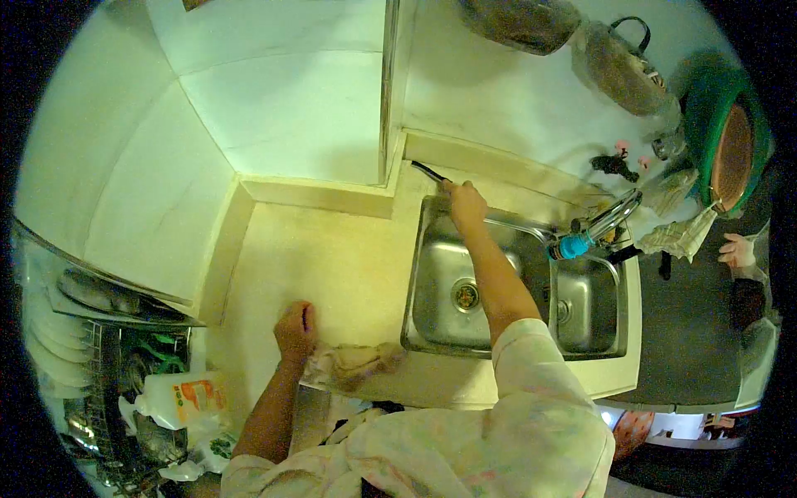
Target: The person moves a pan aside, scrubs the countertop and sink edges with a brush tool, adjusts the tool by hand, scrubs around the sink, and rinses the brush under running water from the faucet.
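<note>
My right hand (466,206) reaches over the back left corner of the steel sink (409,332). Its fingers are closed on a slim dark tool (427,172), which points to the back left over the counter; its exact kind does not show. Closed like a fist, my left hand (295,330) is at the cream counter (324,257), left of the sink. What that fist may hold is hidden. A crumpled pale cloth (357,363) lies beside it at the counter's front edge.
A faucet (614,217) with a blue nozzle (571,246) stands over the smaller basin. White jug (178,400), dish rack (104,365) and stacked plates (54,357) are at left. A green basin (701,158) and bags (618,70) are at right. Another person's hand (735,251) shows far right.
</note>
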Available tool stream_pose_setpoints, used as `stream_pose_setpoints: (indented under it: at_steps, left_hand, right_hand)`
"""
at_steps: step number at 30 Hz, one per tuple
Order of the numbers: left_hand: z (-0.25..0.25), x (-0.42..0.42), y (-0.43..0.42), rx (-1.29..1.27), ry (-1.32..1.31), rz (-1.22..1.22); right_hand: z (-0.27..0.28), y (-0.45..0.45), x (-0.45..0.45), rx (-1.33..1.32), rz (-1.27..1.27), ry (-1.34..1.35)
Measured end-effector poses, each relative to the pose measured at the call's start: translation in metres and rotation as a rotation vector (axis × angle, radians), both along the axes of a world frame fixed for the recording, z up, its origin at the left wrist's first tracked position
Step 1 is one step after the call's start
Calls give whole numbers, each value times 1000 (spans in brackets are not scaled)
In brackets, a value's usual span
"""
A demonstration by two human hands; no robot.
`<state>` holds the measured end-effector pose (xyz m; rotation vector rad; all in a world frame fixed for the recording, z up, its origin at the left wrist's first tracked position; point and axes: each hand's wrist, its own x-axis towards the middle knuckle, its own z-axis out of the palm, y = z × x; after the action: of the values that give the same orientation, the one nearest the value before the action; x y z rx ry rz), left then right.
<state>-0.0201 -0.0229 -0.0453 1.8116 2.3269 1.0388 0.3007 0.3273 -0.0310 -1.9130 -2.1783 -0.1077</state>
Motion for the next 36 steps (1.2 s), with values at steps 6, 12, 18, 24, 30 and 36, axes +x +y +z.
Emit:
stream_pose_setpoints:
  at_steps: [6, 12, 18, 24, 30, 36]
  left_hand:
    - [2, -3, 3, 15, -21, 3]
    - [0, 1, 1, 27, -23, 6]
    - [-5, -3, -3, 15, 20, 12]
    - [2, 3, -1, -9, -5, 7]
    - [0, 0, 1, 9, -8, -14]
    - [4, -2, -1, -27, -2, 18]
  right_hand:
    - [11, -26, 94, -93, -286, 93]
    - [-29, -26, 90, -46, -260, 69]
    - [5, -27, 45, -26, -35, -133]
    - [-25, -31, 162, -57, -700, 405]
    - [-25, -33, 54, -136, -236, 66]
    - [8, -24, -13, -116, 105, 509]
